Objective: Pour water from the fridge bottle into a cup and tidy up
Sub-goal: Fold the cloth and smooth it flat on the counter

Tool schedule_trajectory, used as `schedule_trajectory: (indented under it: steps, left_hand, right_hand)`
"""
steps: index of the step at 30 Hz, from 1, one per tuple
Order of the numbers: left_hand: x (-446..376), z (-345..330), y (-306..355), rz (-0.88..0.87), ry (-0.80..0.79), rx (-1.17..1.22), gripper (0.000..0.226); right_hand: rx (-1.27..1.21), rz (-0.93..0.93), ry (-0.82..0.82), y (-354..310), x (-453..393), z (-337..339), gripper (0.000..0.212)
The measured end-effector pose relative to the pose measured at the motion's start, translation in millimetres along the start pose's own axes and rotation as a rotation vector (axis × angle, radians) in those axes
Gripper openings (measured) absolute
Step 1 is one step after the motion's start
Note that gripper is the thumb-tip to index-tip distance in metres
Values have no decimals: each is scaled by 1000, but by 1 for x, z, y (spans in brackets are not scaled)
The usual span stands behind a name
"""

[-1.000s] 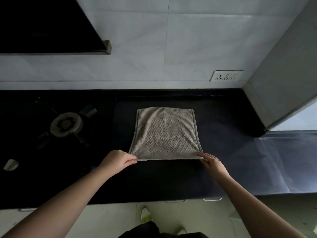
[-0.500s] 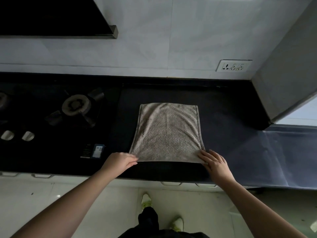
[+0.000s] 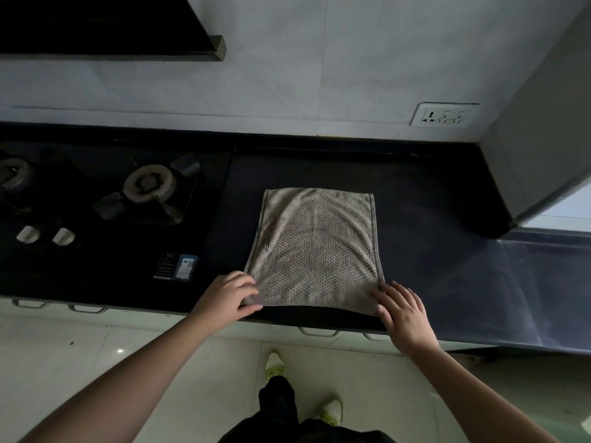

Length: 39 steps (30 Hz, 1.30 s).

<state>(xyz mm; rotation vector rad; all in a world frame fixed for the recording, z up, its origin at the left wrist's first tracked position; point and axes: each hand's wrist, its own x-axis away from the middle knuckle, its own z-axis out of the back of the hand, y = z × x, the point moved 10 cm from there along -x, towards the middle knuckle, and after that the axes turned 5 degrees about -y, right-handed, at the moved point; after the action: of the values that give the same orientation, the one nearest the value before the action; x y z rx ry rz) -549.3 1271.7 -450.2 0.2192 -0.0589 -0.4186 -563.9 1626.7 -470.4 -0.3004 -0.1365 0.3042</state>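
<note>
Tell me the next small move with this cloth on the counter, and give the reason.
Probably lift the near edge and fold it away, toward the wall. The cloth lies spread on the dark counter, with the left hand gripping its near left corner and the right hand resting on its near right corner. Both near corners are held, and ripples run across the far half.

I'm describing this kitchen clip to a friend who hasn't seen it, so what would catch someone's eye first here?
First the beige textured cloth, pale against the dark countertop at the centre. Next the two hands at its near corners: the left hand pinches the left corner, while the right hand rests with spread fingers on the right one. To the left sits a gas burner with two pale knobs in front, and a white wall socket shows at upper right.
</note>
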Motion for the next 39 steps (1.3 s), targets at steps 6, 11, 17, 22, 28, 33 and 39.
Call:
schedule_trajectory:
  steps: [6,11,17,22,28,33,39]
  left_hand:
    - [-26,4,21,30,62,34,52]
    - [-63,-19,32,58,4,4,53]
    - [-94,-43,26,187,-41,-24,63]
    - [-118,-55,21,196,-83,-36,65]
    - [-128,-58,14,229,-126,-27,69]
    - [-135,-56,11,227,-146,-25,69]
    - [-164,-50,-2,225,-137,-15,68]
  right_hand:
    - [-58,-41,21,-11,-17,3,65]
    - [-25,-31,-26,-40,-53,-4,65]
    - [31,-66,-81,-71,-103,-24,69]
    - [88,-123,-17,-86,-131,-27,67]
    - [143,-226,-122,-76,-149,-49,71]
    - [130,-240,-115,-75,-154,-46,71]
    - [105,-273,-134,-65,-185,-40,71]
